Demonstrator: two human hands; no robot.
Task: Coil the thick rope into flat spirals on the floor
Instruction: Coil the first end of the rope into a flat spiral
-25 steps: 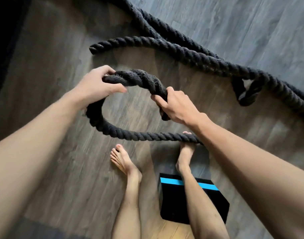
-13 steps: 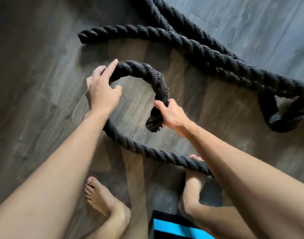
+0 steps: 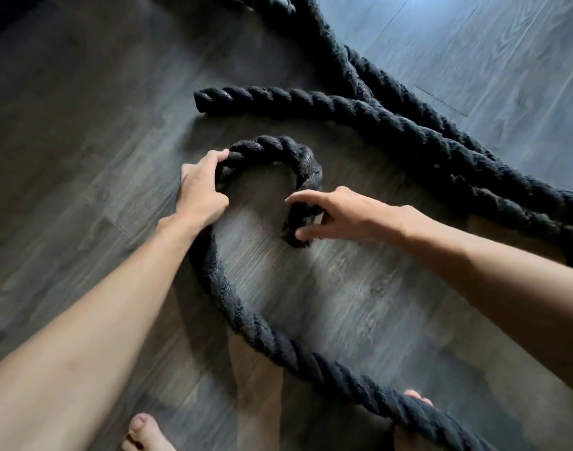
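Observation:
A thick black twisted rope [image 3: 239,301] lies on the dark wood floor and curls into a tight hook-shaped loop in the middle of the view. My left hand [image 3: 202,190] grips the loop's top left bend. My right hand [image 3: 334,213] pinches the rope's frayed end [image 3: 295,229], which points down inside the loop, close to the floor. From the loop the rope runs down and right across my right foot [image 3: 417,397].
More of the same rope [image 3: 392,122] lies in long strands from the top centre to the right edge, with a second cut end [image 3: 202,99] above the loop. My left foot [image 3: 142,431] shows at the bottom. Bare floor [image 3: 83,125] spreads to the left.
Both hands have lowered the loop onto the floor. The view has shifted nearer and rightward. My left hand now wraps the bend rather than resting on it.

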